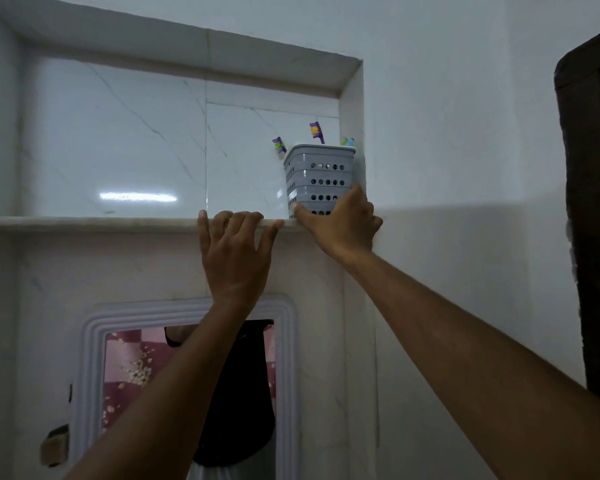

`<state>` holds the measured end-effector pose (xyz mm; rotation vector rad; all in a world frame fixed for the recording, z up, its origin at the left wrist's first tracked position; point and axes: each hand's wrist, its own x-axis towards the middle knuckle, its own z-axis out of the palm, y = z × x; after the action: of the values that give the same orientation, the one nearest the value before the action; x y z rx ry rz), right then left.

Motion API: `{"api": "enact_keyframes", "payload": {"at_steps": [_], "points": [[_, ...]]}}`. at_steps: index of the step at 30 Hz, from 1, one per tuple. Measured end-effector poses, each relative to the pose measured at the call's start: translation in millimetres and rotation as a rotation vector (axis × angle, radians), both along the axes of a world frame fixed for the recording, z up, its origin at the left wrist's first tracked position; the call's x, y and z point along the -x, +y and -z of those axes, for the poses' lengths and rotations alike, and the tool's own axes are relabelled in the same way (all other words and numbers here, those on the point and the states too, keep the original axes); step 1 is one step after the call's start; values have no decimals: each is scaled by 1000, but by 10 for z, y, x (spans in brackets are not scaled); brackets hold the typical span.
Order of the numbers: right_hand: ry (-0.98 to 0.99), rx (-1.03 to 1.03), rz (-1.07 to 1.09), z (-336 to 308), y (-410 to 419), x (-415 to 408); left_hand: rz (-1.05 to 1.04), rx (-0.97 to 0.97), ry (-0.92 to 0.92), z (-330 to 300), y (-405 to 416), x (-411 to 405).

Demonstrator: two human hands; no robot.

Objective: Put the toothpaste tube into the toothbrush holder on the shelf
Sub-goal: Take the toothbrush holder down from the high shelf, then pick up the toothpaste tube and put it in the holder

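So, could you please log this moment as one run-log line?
right hand: on toothbrush holder base | left hand: fingers on shelf edge | toothpaste tube: not visible

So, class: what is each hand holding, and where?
Right hand grips the grey toothbrush holder at its lower part. Left hand only rests its fingers on the shelf edge.

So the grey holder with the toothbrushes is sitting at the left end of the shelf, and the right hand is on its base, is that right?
Not quite. The head view shows the grey holder at the right end of the shelf, tucked against the niche's side wall. The rest holds: toothbrushes stick out of it and the right hand is on its base.
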<state>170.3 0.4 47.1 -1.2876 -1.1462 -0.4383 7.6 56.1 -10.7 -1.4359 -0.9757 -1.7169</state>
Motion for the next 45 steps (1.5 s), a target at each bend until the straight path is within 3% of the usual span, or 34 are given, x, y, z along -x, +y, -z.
{"api": "enact_keyframes", "payload": {"at_steps": [7,12,17,25,32,45], "points": [[22,-97,-56,85,-229,-28,62,73,-2,-17,-127,18],[153,-232,-287,41,-562,-65,148,255,31,-111,-383,53],[172,-293,-342,329,-966,-135,261,392,76,-89,-864,169],[206,-38,-398,1562,-1626,-321,439,677,81,1110,-1745,40],[267,197,-424,2799,-2045,-344,359,861,92,2186,-2250,52],[334,633,-449,4779,-2395,-82,325,1385,-138,4385,-2604,843]]}}
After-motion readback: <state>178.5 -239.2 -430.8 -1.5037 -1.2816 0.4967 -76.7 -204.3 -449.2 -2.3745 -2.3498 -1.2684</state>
